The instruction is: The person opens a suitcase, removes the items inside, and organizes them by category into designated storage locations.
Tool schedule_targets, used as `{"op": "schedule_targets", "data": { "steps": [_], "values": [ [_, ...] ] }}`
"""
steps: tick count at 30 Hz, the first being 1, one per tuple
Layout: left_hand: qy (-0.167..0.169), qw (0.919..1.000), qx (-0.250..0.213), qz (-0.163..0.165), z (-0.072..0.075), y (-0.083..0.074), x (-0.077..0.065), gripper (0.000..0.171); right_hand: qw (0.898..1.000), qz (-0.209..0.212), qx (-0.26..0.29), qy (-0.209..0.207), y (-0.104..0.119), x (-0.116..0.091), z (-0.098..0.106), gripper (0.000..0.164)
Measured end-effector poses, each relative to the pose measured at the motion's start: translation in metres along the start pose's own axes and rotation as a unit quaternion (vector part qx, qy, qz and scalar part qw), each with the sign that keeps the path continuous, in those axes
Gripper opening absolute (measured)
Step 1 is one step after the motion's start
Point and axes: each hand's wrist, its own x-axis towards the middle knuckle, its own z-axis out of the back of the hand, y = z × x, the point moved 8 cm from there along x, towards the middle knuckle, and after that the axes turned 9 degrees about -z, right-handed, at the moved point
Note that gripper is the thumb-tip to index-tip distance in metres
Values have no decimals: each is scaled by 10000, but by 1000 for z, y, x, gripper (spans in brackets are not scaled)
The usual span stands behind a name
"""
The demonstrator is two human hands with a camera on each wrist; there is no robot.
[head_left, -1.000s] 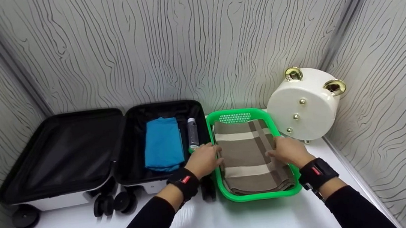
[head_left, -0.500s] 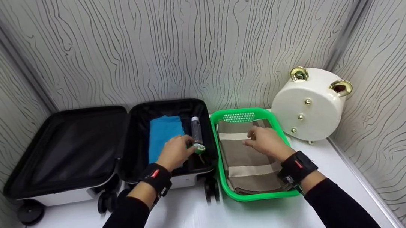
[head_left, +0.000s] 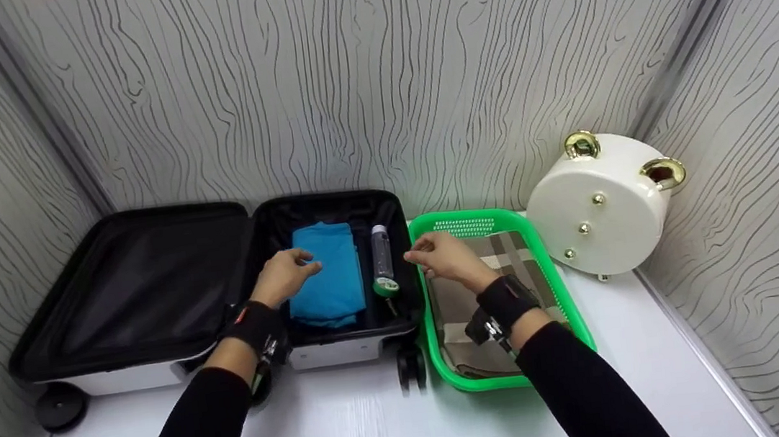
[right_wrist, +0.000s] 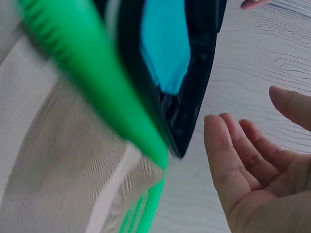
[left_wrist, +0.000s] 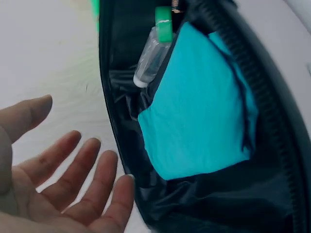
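My left hand [head_left: 285,276] hovers over the suitcase's right half, its fingers loose and holding nothing. Beside it a folded blue cloth [head_left: 328,275] lies in that half. To the cloth's right are a clear bottle [head_left: 381,248] with a pale cap and a small green round item [head_left: 386,287] at the bottle's near end. Above the left rim of the green basket [head_left: 548,267] is my right hand [head_left: 445,256], also without anything in its fingers. A folded brown cloth with cream stripes [head_left: 456,305] fills the basket, partly covered by my right hand and forearm.
The suitcase's left half [head_left: 143,288] lies open with a black lining. Its wheels [head_left: 411,368] stick out toward me. A white round case with gold ear shapes [head_left: 595,215] leans at the back right corner. Patterned walls [head_left: 376,89] enclose the white surface.
Both hands have left the striped cloth's sides and moved left, the left one to above the blue cloth's edge, the right one to the basket's left rim. The cloths stay in place.
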Motion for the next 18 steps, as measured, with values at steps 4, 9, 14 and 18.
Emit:
{"op": "schedule_targets", "data": {
  "steps": [4,9,14,18],
  "values": [
    [65,9992,-355,197,10,19,5,44,9970,-211,689,290,11,17,-20,32],
    [238,9954,-745,549,15,40,9,48,9875,-454,1398,570,18,37,-42,32],
    [606,9829,-1227,1233,5,60,15,53,9687,-987,2099,882,10,50,-69,41],
    [930,9772,-874,1696,-12,73,23,59,9571,-1451,2310,978,-6,58,-93,55]
  ]
}}
